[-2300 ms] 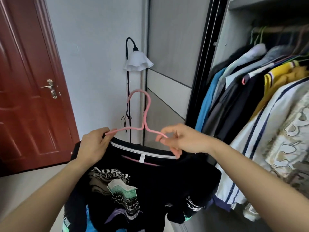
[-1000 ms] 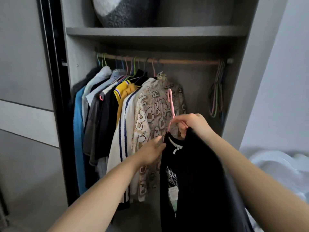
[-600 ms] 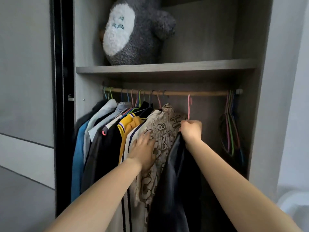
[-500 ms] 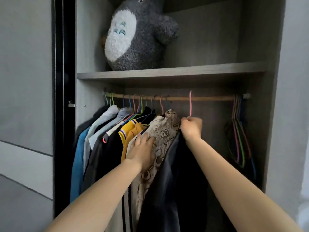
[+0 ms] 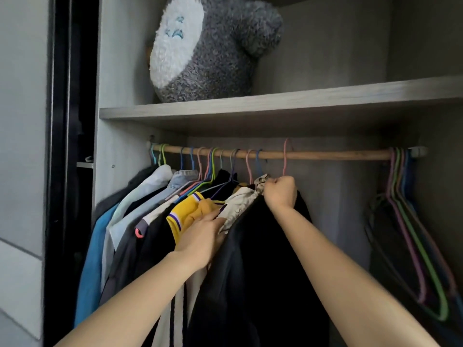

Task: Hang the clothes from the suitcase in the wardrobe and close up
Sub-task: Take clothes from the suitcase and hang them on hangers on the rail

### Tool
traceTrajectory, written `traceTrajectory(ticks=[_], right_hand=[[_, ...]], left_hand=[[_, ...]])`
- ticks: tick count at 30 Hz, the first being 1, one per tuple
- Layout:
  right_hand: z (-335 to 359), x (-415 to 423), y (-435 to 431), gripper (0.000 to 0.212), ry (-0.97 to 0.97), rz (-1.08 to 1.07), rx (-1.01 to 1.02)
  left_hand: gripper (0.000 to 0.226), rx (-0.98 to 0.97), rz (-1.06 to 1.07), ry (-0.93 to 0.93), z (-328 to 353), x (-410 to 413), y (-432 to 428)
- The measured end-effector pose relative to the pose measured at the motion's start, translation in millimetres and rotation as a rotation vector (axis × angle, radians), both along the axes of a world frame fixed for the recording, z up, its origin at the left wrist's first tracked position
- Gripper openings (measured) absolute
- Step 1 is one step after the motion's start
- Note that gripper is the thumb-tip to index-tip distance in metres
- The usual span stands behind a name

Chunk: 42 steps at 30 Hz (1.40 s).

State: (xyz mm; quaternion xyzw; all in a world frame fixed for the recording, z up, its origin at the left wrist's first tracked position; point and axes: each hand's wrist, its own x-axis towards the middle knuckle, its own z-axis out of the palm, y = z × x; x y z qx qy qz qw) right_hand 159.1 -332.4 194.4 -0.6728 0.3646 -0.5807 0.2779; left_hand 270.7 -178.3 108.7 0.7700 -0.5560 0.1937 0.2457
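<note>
Head view, looking into an open wardrobe (image 5: pixel 120 71). At centre frame, right hand (image 5: pixel 280 191) clenched into a fist round the neck of a pink hanger (image 5: pixel 285 159), just below the hook. Hook crossing the wooden rail (image 5: pixel 325 154) with its top a little above the wood; hard to tell whether resting on it. Black T-shirt (image 5: pixel 263 259) draped from that hanger, falling from the fist down to the bottom edge of the frame, right of the other clothes.

Lower centre-left, left hand (image 5: pixel 200 244) flat with straight fingers, gripping nothing, pressed against a patterned beige shirt (image 5: pixel 240 204) and a yellow garment (image 5: pixel 185 216). Row of hung clothes packed along the left half of the rail.

At the right end of the rail, a bunch of bare hangers (image 5: pixel 413 246), pink, green and blue, well apart from the T-shirt. Above the rail, a shelf (image 5: pixel 275 103) across the frame, bearing a grey-and-white plush toy (image 5: pixel 205 48) at upper centre. Black door frame (image 5: pixel 62 146) down the left side.
</note>
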Motion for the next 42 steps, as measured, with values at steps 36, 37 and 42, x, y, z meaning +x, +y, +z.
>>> traceTrajectory(ticks=[36, 37, 42], right_hand=[[-281, 67, 331, 0.041, 0.864, 0.732, -0.449], [-300, 67, 346, 0.044, 0.927, 0.786, -0.416], [-388, 65, 428, 0.056, 1.197, 1.029, -0.336]], left_hand=[[0.040, -0.075, 0.743, 0.600, -249, 4, 370], [0.041, -0.065, 0.789, 0.622, -262, -2, 389], [0.038, -0.011, 1.008, 0.783, -334, -39, 487]])
